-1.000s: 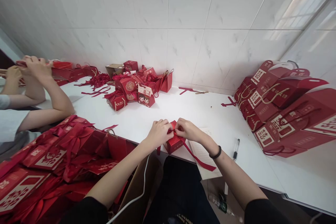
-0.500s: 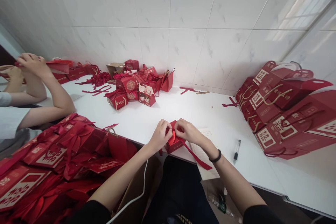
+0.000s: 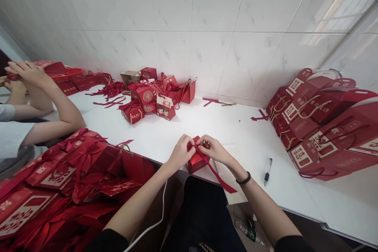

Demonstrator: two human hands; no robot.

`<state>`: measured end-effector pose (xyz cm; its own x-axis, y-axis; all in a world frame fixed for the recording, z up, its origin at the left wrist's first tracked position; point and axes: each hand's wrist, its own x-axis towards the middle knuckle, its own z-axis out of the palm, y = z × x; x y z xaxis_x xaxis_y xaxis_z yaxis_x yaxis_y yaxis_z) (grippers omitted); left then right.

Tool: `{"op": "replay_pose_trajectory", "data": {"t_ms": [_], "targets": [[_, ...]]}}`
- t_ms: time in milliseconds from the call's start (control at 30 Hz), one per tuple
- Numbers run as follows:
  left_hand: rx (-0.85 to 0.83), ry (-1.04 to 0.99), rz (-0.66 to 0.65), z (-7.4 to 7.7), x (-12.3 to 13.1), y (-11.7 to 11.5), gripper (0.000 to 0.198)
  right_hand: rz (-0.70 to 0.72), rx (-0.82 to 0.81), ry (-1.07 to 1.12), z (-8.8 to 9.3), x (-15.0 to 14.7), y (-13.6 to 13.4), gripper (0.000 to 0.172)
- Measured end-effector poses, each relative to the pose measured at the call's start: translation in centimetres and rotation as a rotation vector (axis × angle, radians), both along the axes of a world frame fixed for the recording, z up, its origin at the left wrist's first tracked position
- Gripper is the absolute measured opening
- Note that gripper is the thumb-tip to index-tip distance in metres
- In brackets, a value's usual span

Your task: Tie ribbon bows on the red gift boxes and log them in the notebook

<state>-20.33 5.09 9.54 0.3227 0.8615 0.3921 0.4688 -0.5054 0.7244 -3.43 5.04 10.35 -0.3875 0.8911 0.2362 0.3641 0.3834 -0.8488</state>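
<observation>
At nine o'clock I see a heap of glossy red paper boxes (image 3: pixel 67 173), tied with satin bows, beside a co-worker's bare arm (image 3: pixel 59 114). At the near edge of the smooth white bench (image 3: pixel 224 126), my left hand (image 3: pixel 180 152) and right hand (image 3: pixel 213 149) both pinch a flat red ribbon (image 3: pixel 217 175) over a small red cardboard box (image 3: pixel 197 159); its tail drapes toward five o'clock. A black pen (image 3: pixel 267 171) lies at three o'clock, before stacked red gift bags (image 3: pixel 321 126). Marbled white tiles (image 3: pixel 206 19) line the wall.
</observation>
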Motion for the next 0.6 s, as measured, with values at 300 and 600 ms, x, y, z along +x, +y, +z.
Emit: {"op": "replay_pose_trajectory", "data": {"t_ms": [300, 600], "targets": [[0.143, -0.027, 0.214, -0.2, 0.3, -0.3, 0.015, 0.039, 0.144, -0.227, 1.0, -0.5, -0.4, 0.008], [0.022, -0.341, 0.503, 1.1, -2.5, 0.9, 0.016, -0.055, 0.130, -0.198, 0.1, -1.0, -0.5, 0.013]]}}
